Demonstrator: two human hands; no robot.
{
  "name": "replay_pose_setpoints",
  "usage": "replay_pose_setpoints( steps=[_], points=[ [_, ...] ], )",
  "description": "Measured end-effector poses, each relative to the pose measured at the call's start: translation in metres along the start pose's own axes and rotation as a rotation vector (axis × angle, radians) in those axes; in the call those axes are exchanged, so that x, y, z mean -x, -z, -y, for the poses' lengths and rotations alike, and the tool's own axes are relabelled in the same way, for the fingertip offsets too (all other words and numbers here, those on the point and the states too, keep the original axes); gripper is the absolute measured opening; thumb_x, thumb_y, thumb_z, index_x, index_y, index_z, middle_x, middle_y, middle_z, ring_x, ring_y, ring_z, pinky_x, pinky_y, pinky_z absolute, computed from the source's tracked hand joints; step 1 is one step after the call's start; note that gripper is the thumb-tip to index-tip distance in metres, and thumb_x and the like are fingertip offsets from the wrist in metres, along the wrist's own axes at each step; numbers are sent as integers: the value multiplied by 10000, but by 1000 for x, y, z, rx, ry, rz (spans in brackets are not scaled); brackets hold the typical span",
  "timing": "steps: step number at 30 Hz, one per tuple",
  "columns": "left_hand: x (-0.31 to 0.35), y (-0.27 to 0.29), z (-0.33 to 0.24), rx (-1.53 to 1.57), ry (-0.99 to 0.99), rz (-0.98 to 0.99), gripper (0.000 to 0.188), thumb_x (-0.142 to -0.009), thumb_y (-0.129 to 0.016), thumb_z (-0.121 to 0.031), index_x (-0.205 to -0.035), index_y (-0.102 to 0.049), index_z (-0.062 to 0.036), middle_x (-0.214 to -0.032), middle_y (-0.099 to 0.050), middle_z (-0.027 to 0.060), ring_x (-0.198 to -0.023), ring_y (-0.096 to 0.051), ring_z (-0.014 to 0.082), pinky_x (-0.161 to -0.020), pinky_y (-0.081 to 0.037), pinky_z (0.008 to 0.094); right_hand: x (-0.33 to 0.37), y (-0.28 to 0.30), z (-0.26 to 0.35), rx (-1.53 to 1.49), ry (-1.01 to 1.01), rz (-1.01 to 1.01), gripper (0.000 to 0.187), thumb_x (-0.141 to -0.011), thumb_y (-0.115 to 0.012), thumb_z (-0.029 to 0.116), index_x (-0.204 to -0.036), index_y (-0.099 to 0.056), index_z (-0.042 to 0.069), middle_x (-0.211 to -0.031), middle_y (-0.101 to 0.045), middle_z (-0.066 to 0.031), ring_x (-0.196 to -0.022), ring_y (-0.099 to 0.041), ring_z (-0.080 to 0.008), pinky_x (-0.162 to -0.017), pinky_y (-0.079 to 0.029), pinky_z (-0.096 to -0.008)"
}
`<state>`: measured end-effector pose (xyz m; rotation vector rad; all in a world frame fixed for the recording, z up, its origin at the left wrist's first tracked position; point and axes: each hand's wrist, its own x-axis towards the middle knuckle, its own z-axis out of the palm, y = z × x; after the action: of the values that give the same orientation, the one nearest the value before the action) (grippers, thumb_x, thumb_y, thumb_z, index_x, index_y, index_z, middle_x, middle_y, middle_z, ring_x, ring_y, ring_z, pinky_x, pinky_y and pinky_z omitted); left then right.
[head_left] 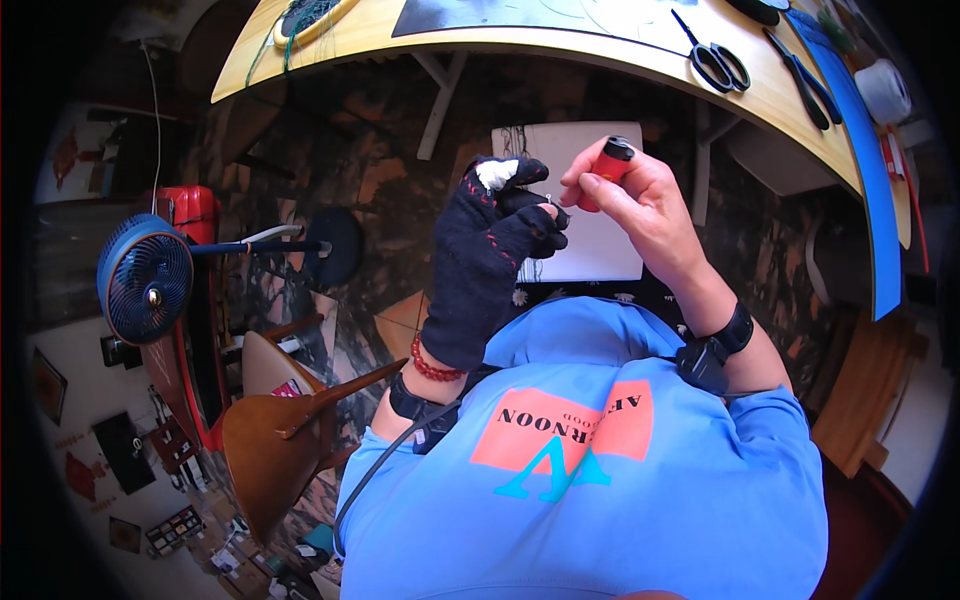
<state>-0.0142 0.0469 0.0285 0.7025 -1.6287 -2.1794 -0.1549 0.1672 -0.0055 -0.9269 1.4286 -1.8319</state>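
My right hand (635, 195) grips a red lighter (609, 172) with a black top, held upright just right of my left hand. A black knitted glove with red stitching covers my left hand (500, 215), and a white patch (496, 174) sits on one finger. The gloved fingers are curled and pressed together, with a small shiny bit showing at their tips; what they hold is too small to make out. The two hands are close together above a white board (600, 260) with dark threads along its left edge.
Ahead stands a wooden table (370, 40) bearing black scissors (718, 66), pliers (803, 80), a dark mat (560, 20) and a container of green thread (305, 18). A blue strip (865, 190) runs along its right side. A fan (148, 270) and a wooden chair (270, 440) are at left.
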Motion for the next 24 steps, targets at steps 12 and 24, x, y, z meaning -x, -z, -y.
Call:
replay_pose_setpoints(
  steps=[12,24],
  points=[
    [-4,2,4,-46,29,57,445,-862,-661,-12,-1282,-516,-8,-869,-686,106,-713,-661,145,-646,-532,249,-5,3,18,-37,-253,151,186,-903,-717,204,-915,-665,25,-727,-590,29,-596,-462,-23,-524,-361,-191],
    [-4,3,5,81,58,44,235,-960,-586,-98,-1181,-573,-21,-935,-683,99,-794,-701,171,-691,-559,268,-2,3,23,-18,-272,66,161,-908,-698,195,-927,-639,46,-738,-527,69,-664,-450,-11,-580,-358,-193]
  ],
)
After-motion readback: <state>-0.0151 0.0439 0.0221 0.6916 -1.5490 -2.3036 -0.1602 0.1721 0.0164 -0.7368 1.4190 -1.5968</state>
